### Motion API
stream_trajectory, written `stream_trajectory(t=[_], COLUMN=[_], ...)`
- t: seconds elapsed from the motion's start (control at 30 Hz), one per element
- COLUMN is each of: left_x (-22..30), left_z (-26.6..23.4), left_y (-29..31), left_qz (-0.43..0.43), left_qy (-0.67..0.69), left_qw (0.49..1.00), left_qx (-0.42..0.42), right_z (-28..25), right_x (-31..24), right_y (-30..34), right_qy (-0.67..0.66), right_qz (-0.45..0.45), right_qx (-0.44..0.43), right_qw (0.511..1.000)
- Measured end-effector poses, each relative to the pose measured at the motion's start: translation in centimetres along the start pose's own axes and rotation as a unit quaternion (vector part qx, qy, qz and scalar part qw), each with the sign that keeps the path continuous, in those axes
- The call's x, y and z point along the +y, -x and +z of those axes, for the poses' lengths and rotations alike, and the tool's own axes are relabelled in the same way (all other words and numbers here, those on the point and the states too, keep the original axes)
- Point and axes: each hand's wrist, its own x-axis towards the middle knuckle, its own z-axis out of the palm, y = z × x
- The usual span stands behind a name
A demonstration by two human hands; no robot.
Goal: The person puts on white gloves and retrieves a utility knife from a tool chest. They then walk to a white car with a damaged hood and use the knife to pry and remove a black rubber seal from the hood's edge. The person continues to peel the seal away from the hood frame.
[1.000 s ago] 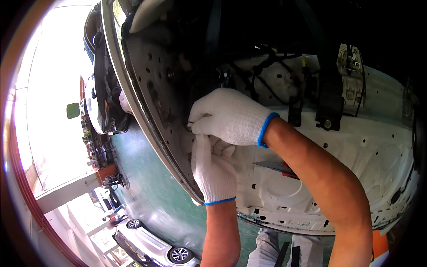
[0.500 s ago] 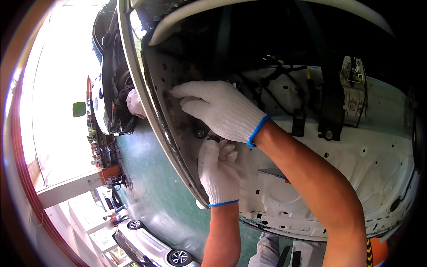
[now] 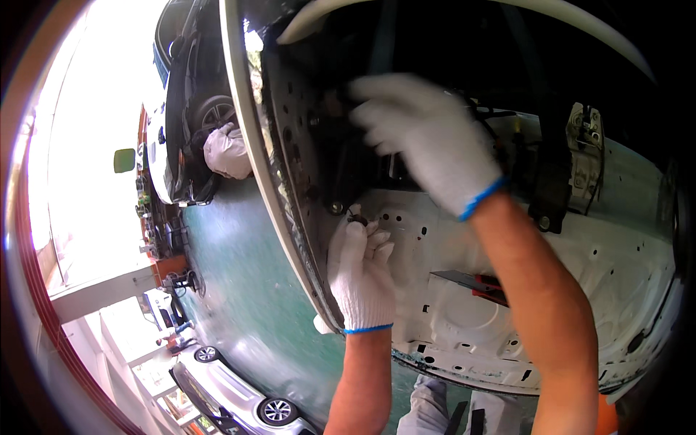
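My left hand, in a white knit glove with a blue cuff, is closed with thumb and fingers around a small dark part; its exact kind is too small to tell. That hand is beside the inner wall of a white car body. Up and to the right, my gloved right hand reaches over the dark cavity, blurred by motion. Its fingers are stretched out and apart, with nothing visible in them. Below the right forearm, a tool with a grey blade and red-black handle lies on the bare white panel.
A light body edge with a torn dark strip runs along the left. A metal latch bracket and a dark bracket are at right. Beyond stand a dark car, a white bag and a silver car.
My right hand has lifted away from the inner wall, up and right. The left hand stays nearly in place, with the small dark part now showing. The view has shifted slightly.
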Motion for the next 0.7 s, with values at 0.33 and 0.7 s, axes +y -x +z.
stream_trajectory(t=[0.33,0.7], left_x=[-0.5,-1.4], left_z=[-0.1,1.0], left_y=[0.3,0.8], left_qz=[0.025,0.090], left_qy=[0.019,0.039], left_qw=[0.999,0.995], left_qx=[-0.011,0.003], right_z=[-6.0,-3.4], right_x=[-3.3,-1.5], right_y=[2.6,5.4], right_qy=[0.064,0.130], right_qz=[0.140,0.146], right_qx=[0.119,-0.163], right_qw=[0.981,0.967])
